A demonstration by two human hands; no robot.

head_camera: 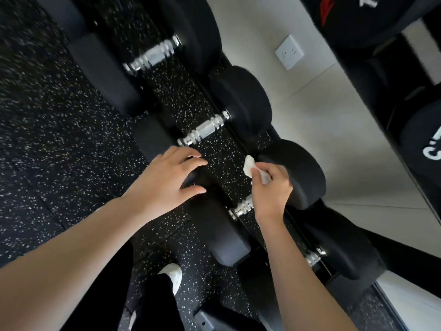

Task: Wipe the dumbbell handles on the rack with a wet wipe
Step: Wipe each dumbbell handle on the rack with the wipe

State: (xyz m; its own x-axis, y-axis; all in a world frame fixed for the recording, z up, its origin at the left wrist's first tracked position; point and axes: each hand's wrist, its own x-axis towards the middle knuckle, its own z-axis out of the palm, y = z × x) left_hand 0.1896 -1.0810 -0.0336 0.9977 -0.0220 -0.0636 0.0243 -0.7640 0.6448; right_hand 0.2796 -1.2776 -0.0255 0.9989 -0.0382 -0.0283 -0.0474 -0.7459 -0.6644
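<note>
Currently I am logging a row of dumbbells sitting on the rack (pixel 297 226), each chrome handle running crosswise from near head to far head. The handle (pixel 241 209) is lying directly under my right hand (pixel 269 187), which is pinching the wipe (pixel 249 168) in curled fingers, so that hand is nearer. My left hand (pixel 167 177) is resting spread and slack on the near head (pixel 214 225), gripping nothing.
</note>
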